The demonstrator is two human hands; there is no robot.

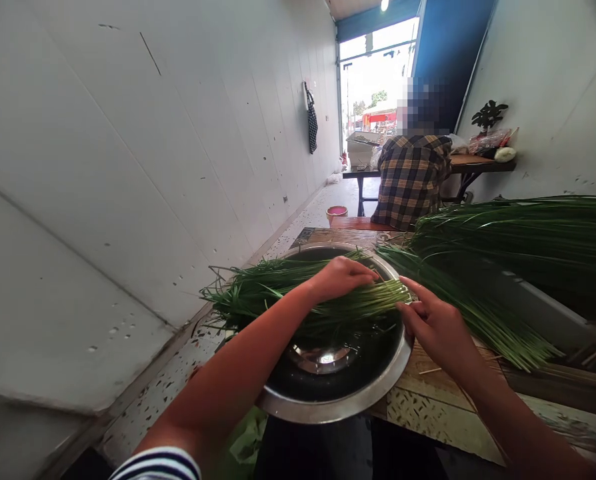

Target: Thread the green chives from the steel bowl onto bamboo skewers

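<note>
A bunch of garlic chives (363, 303) lies across a wide steel bowl (328, 412), its pale stem ends pointing right and its leaves hanging over the left rim. My left hand (341, 278) curls over the bunch from above, the fingertips near the stems. At the right rim my right hand (431, 317) pinches the cut ends between thumb and index finger. The bowl's shiny bottom shows below the bunch. More loose chives (503, 327) lie on the table just right of the bowl.
A large heap of chives (538, 230) rests at the right, around a grey crate edge (543, 300). The wooden table (443, 393) carries the bowl. Ahead, a person in a plaid shirt (411, 177) sits at another table. A pink-topped bucket (337, 213) stands by the bench.
</note>
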